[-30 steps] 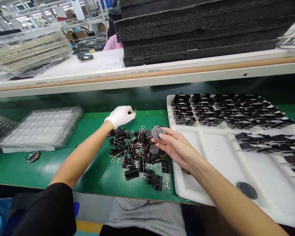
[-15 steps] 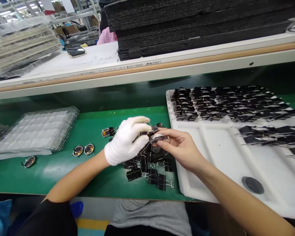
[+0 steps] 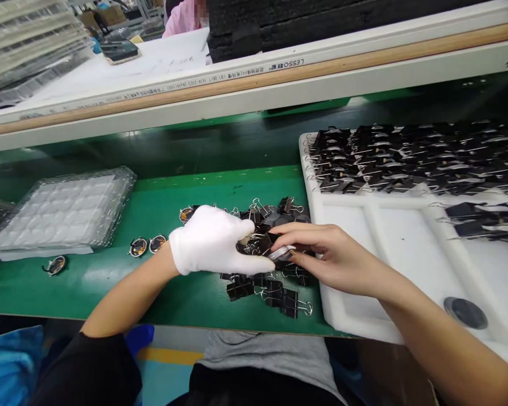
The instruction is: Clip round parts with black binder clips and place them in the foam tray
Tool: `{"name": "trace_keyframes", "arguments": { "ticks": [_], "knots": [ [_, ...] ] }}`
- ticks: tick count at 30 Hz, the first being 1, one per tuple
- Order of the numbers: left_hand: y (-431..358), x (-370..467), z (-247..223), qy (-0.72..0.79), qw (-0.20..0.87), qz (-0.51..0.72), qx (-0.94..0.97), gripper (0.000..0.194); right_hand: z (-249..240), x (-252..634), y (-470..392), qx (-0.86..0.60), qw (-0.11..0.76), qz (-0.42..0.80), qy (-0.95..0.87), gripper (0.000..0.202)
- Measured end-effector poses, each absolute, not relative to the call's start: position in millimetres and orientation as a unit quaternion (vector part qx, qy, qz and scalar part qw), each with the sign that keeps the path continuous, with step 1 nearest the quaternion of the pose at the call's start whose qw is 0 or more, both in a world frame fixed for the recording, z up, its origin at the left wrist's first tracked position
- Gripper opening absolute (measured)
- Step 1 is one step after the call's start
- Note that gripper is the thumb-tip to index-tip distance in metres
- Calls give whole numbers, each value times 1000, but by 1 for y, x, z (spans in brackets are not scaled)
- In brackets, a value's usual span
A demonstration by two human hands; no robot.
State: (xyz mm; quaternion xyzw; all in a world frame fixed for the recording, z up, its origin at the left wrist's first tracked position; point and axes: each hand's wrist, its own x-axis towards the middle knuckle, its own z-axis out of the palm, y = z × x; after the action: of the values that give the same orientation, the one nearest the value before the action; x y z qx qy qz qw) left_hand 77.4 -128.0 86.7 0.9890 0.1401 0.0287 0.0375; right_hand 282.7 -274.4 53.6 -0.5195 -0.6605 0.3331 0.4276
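My left hand (image 3: 214, 239), in a white glove, is over a pile of black binder clips (image 3: 275, 293). Its thumb and forefinger are spread apart, with dark clips showing between them; the other fingers are mostly hidden. Just right of it, my bare right hand (image 3: 328, 254) pinches a small round part (image 3: 283, 252) with a pale rim, tilted on its edge. A dark clip lies against this part, but I cannot tell whether it is fastened on. Clear and dark discs show among the clips behind my hands.
A white foam tray (image 3: 328, 313) on the right holds rows of clipped parts (image 3: 389, 158) and a loose dark disc (image 3: 465, 312). On the left are stacked clear plastic trays (image 3: 63, 211) and several round parts with orange bits (image 3: 138, 246). A shelf edge (image 3: 237, 93) crosses behind.
My left thumb and forefinger have opened away from the round part. My right hand has kept hold of it and tilted it. The camera view has shifted a little.
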Motion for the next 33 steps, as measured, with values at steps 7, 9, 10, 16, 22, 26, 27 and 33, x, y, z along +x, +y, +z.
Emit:
{"name": "trace_keyframes", "arguments": {
  "ticks": [7,9,10,16,22,26,27,33],
  "knots": [
    [-126,79,79,97,14,-16,995,56,53,287,-276,-512,415,336,-673,25],
    [-124,79,77,122,5,-2,992,52,56,287,-277,-523,442,345,-642,21],
    [-122,80,77,138,10,10,990,50,57,287,-276,-531,467,356,-611,18],
    [-117,83,81,156,163,120,967,40,58,292,-271,-550,597,423,-403,25],
    [-125,90,76,150,247,109,951,37,62,303,-270,-574,561,408,-435,32],
    [-128,92,68,125,247,110,955,41,66,306,-272,-595,532,384,-463,29],
    [-129,92,67,118,242,113,956,41,66,307,-272,-597,530,383,-466,29],
    [-130,92,66,113,219,118,962,43,65,306,-273,-599,524,371,-478,28]
  ]
}}
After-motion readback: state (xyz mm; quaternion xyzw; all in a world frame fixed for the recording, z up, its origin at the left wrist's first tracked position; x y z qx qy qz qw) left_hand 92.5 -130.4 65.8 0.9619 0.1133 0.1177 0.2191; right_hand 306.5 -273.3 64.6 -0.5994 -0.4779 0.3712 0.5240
